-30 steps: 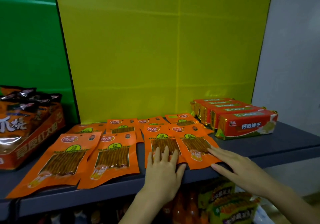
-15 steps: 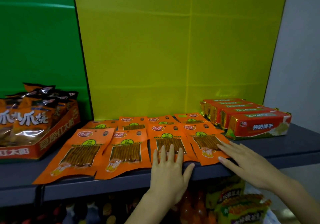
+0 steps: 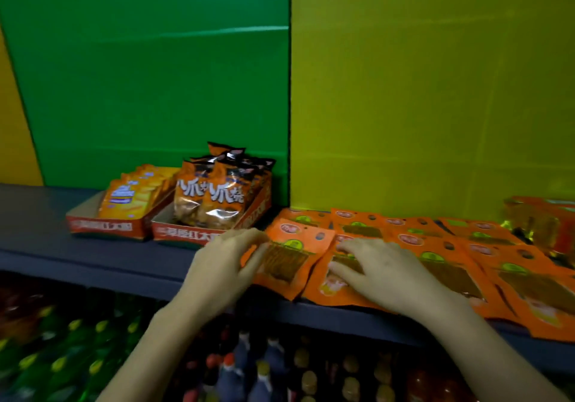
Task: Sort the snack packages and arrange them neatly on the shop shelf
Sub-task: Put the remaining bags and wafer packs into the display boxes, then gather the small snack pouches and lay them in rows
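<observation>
Across the lower right of the frame, flat orange foil snack pouches (image 3: 451, 274) overlap in crooked rows on the dark grey shelf (image 3: 93, 255). My left hand (image 3: 224, 272) pinches the edge of the leftmost pouch (image 3: 289, 264); my right hand (image 3: 385, 274) presses its neighbour, fingers spread. Sorted, I judge; straightening is left to do.

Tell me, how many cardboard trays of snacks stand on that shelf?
2. The left tray holds yellow-orange packets; the right tray, beside it, holds upright bags. None seems hidden.

Bare shelf (image 3: 77, 261) in front of the chip tray (image 3: 183, 233), second tray (image 3: 102, 225) hard on its left, orange pouches (image 3: 451, 271) crowding its right.
</observation>
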